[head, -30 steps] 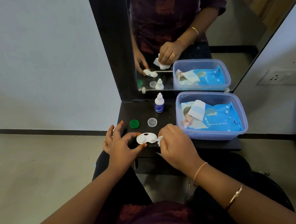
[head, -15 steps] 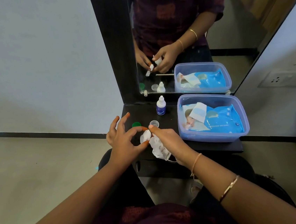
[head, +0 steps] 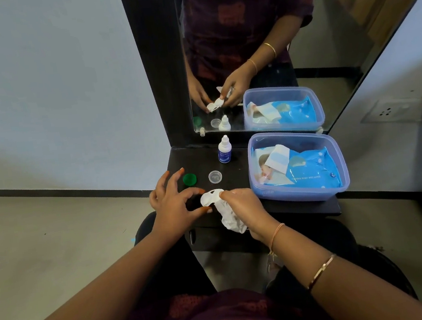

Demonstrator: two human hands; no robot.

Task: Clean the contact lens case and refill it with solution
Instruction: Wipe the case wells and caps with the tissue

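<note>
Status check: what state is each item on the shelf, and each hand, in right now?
Lens case: caps off, pinched by left hand.
Wipe: crumpled, gripped by right hand, touching the case.
Green cap: off, lying on shelf.
Clear cap: off, lying on shelf.
Bottle: upright, no hand on it.
Box: no lid on.
Wipes pack: in box, flap peeled open.

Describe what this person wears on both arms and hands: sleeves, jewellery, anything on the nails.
The left hand and forearm show no jewellery; its nails look painted orange. The right hand has a thin peach thread at the wrist, and higher up sits a slim gold-coloured bangle. Both forearms are bare; the top is dark maroon with red patches.
</note>
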